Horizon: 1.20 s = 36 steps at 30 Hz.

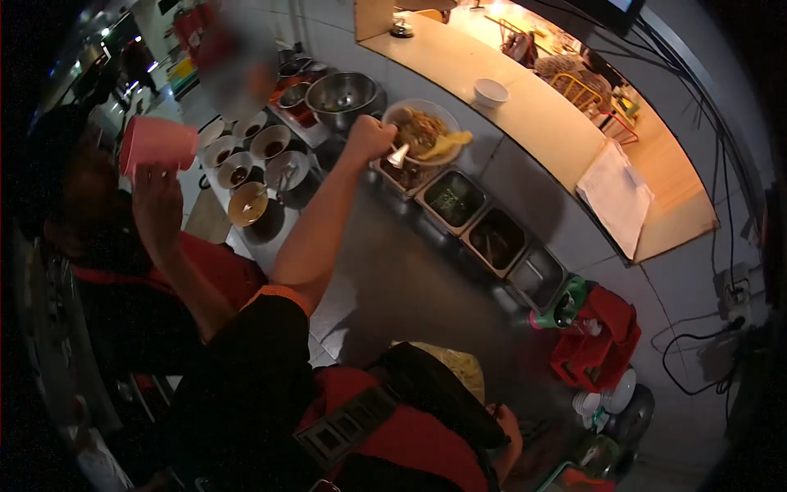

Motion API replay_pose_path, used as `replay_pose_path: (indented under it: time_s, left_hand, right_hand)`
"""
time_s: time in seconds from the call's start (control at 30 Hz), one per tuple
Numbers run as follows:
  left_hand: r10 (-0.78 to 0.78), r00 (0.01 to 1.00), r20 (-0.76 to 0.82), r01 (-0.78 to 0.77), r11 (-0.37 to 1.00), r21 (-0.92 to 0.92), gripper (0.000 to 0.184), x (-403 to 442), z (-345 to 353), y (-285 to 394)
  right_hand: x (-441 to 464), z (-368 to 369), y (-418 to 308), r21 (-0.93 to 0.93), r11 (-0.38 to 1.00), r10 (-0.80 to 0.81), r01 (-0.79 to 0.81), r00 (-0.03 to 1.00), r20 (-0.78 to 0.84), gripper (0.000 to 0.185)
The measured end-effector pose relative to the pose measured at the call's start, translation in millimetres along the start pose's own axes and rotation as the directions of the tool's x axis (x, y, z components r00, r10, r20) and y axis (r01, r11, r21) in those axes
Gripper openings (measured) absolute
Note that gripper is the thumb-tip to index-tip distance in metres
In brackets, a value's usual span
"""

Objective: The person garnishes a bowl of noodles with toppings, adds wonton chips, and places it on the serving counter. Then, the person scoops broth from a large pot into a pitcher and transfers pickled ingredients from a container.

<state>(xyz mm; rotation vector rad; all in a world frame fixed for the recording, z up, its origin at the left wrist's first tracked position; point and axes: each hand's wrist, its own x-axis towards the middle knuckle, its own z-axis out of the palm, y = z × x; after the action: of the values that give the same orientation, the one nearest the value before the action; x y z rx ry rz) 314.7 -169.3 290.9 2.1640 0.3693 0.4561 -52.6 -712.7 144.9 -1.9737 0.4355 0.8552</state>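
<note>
Stretched far forward, my left hand (373, 138) is closed at the near rim of a pale bowl (396, 115). Noodle-like food (420, 131) and a yellow piece (449, 144) fill the bowl. A shiny metal piece, perhaps a spoon end (399, 156), shows beside the fist. Steel trays stand just below the bowl, one with chopped greens (451, 199). My right hand (507, 426) is low, close to my body, past the dark sleeve; its fingers are partly hidden. A bag of pale yellow food (459, 366) lies near that arm.
At left, a co-worker's hand (156, 193) holds a pink container (160, 143). Several sauce bowls (238, 169) and a steel mixing bowl (343, 92) stand nearby. A serving ledge (525, 135) carries a white bowl (491, 92). A red crate (598, 340) stands at right.
</note>
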Motion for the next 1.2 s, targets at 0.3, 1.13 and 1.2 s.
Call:
replay_pose_path:
  time_s: [0.3,1.13,1.2]
  left_hand:
    - [-0.127,0.991,0.03,0.127,0.889,-0.44,0.032,158,26,22]
    - [0.43,0.313,0.847,0.129,0.864,-0.487,0.027,-247,177,-11]
    - [0.445,0.15,0.883,-0.009,0.894,-0.449,0.028,-325,177,22]
  right_hand:
    - [-47,19,10,0.106,0.982,0.177,-0.16,0.966,-0.188,0.03]
    - [-167,109,155,0.599,0.786,0.363,-0.155,0.899,-0.244,0.04]
    - [-203,114,178,0.651,0.751,0.434,-0.111,0.826,-0.359,0.033]
